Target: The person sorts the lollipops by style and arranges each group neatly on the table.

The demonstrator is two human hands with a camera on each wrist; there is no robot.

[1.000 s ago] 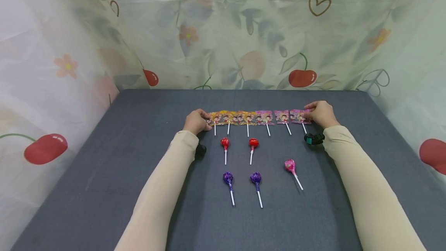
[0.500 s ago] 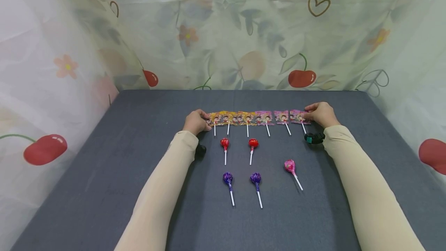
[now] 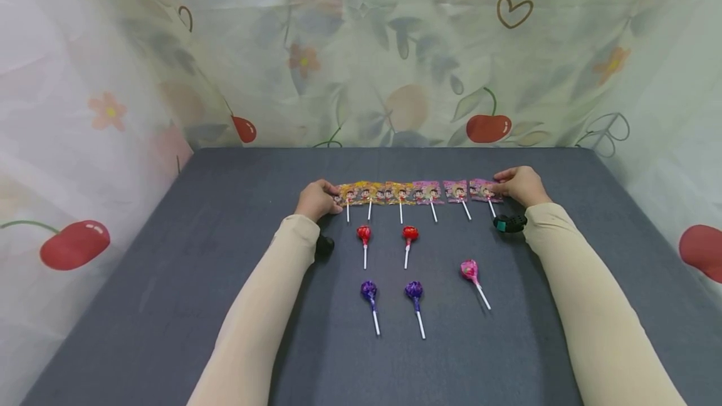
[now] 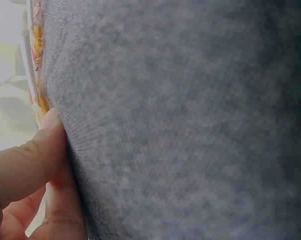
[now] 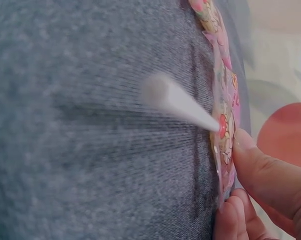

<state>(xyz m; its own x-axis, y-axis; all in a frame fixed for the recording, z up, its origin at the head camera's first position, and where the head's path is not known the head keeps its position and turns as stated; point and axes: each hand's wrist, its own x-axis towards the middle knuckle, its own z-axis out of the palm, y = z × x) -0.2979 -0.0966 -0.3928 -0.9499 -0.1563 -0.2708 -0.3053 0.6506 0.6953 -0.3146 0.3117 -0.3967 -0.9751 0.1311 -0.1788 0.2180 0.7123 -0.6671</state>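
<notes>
A row of flat-wrapped lollipops lies across the far part of the table, yellow wrappers at left and pink ones at right, white sticks toward me. My left hand (image 3: 318, 199) pinches the outer edge of the leftmost yellow-wrapped lollipop (image 3: 350, 194); in the left wrist view the thumb (image 4: 46, 131) meets its orange wrapper (image 4: 42, 103). At the other end, my right hand (image 3: 523, 185) pinches the rightmost pink-wrapped lollipop (image 3: 482, 190). The right wrist view has the thumb (image 5: 263, 172) on that wrapper, fingers at its lower edge, and the stick (image 5: 183, 102) pointing at the camera.
Nearer me lie two red lollipops (image 3: 363, 234) (image 3: 410, 234), two purple lollipops (image 3: 369, 291) (image 3: 413, 291) and a pink round lollipop (image 3: 469, 269). The grey table (image 3: 225, 205) meets a patterned curtain (image 3: 361, 80) behind. Narrow gaps separate the pink wrappers at right.
</notes>
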